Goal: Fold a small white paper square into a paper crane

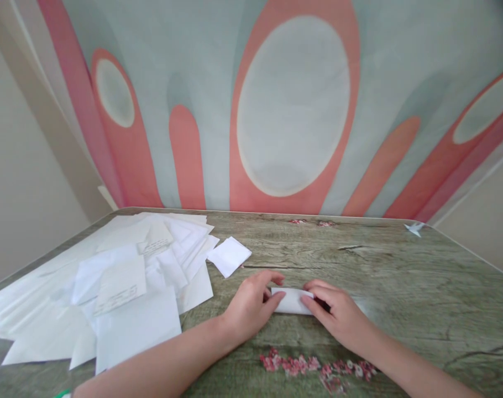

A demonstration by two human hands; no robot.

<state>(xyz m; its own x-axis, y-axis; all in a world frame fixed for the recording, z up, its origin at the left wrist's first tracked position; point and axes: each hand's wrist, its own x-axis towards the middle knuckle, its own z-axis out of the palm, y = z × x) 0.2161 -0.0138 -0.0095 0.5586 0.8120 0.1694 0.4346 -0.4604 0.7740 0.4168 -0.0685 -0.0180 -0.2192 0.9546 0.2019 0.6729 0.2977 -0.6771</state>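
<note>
A small white folded sheet of paper [293, 302] lies low over the wooden-patterned table, its long side running left to right. My left hand [249, 305] is at its left end, with the thumb on the paper and the index finger arched above it. At the right end, my right hand [338, 314] pinches the paper, thumb on the near side and fingers behind. The undersides of both hands and the lower edge of the fold are partly hidden. Just beyond my left hand rests a small square of white paper [230, 256].
A wide, loose heap of white paper sheets [137, 337] spreads over the left side of the table, some with printed lines. A small white paper scrap [414, 228] sits at the far right corner. Behind the table hangs a pink and grey patterned backdrop [293, 105].
</note>
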